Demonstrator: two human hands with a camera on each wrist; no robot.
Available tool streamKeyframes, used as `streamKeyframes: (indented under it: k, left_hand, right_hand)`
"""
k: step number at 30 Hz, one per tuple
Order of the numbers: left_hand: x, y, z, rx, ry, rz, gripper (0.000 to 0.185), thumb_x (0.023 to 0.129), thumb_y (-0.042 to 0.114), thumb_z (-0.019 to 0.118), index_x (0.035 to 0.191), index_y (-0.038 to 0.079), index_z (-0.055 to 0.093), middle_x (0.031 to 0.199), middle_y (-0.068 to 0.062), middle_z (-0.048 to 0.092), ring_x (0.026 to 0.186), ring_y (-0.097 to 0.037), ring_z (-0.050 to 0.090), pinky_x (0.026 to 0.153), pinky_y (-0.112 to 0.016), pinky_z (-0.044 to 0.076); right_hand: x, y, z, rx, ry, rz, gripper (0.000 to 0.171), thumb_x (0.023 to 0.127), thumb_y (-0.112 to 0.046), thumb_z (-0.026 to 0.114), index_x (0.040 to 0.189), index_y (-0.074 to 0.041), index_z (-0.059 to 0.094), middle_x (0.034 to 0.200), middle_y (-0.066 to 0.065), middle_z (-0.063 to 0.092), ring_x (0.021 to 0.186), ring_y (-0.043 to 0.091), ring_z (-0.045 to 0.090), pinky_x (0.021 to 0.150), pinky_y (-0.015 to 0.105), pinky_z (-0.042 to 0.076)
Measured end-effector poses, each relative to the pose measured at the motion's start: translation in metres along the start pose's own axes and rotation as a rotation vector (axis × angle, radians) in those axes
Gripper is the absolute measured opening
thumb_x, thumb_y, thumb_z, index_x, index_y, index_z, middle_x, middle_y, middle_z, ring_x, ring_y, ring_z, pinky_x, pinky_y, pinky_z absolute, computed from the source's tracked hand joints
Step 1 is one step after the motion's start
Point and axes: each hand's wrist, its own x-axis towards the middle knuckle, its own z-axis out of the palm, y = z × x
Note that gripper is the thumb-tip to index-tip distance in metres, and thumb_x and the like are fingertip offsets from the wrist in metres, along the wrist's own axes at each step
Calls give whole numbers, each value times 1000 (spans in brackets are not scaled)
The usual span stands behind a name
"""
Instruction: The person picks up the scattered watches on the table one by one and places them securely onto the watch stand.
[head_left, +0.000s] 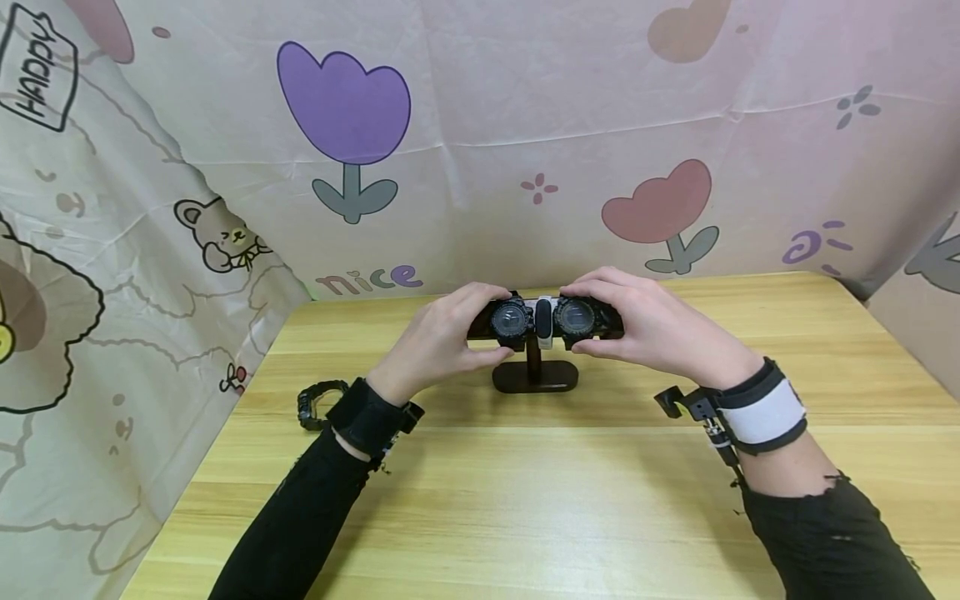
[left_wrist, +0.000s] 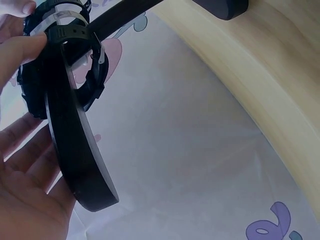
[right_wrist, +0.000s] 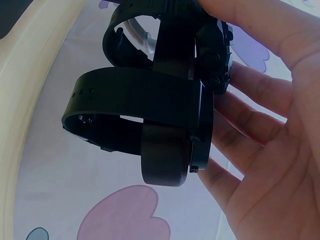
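Note:
A dark T-shaped display stand (head_left: 535, 377) stands at the middle of the wooden table (head_left: 525, 500). Its bar carries two black watches with a slim white-edged band (head_left: 543, 321) between them. My left hand (head_left: 491, 323) grips the left watch (head_left: 511, 320), fingers over the top and thumb below. My right hand (head_left: 588, 321) grips the right watch (head_left: 574, 316) the same way. In the left wrist view the strap (left_wrist: 85, 65) loops round the black bar (left_wrist: 75, 145). In the right wrist view my fingers (right_wrist: 250, 125) curl behind the watch case (right_wrist: 217, 65) and its strap (right_wrist: 135, 100).
Another black watch (head_left: 315, 402) lies on the table by my left wrist. A cartoon-print cloth (head_left: 480, 150) hangs behind the table and along its left side. The table's front half (head_left: 540, 533) is bare wood between my forearms.

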Motion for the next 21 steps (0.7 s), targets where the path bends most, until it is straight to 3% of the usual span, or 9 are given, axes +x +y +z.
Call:
streamKeyframes:
  k: [9, 21]
  left_hand:
    - [-3, 1, -1, 4, 19, 10, 69, 86, 30, 92, 143, 8, 61, 133, -9, 70, 108, -21, 73, 93, -37, 63]
    - [-19, 1, -12, 45, 62, 11, 72, 87, 31, 90, 148, 8, 59, 143, -10, 67, 125, -26, 69, 104, -42, 60]
  right_hand:
    - [-1, -1, -1, 6, -10, 9, 64, 88, -25, 91, 144, -7, 66, 139, 9, 67, 124, 28, 68, 104, 51, 58]
    - [-2, -3, -2, 0, -9, 0, 65, 89, -26, 90, 146, -7, 64, 140, 10, 67, 127, 30, 67, 106, 53, 57]
